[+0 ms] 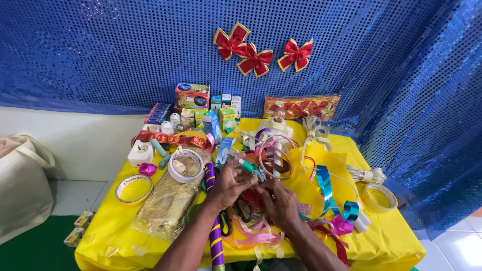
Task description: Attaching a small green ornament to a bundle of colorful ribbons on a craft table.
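Note:
Both my hands meet over the middle of a yellow-covered table point(391, 236). My left hand point(228, 183) pinches a thin clear strip of tape or ribbon point(258, 184), and my right hand point(280, 200) grips its other end, fingers closed. Under my hands lies a tangle of pink ribbon point(251, 236) and black-handled scissors point(226, 221). A purple and gold wrapped tube point(215, 236) runs along beside my left forearm. A small green-tipped object point(246, 164) lies just beyond my left fingers.
A wide tape roll point(186, 165) and a gold foil packet point(168, 200) lie left. Another tape roll point(133, 188), a white socket point(140, 153), small boxes point(201, 113), blue ribbon point(325, 185), a clear tape roll point(380, 197). Red bows point(256, 60) hang on the blue sequin backdrop.

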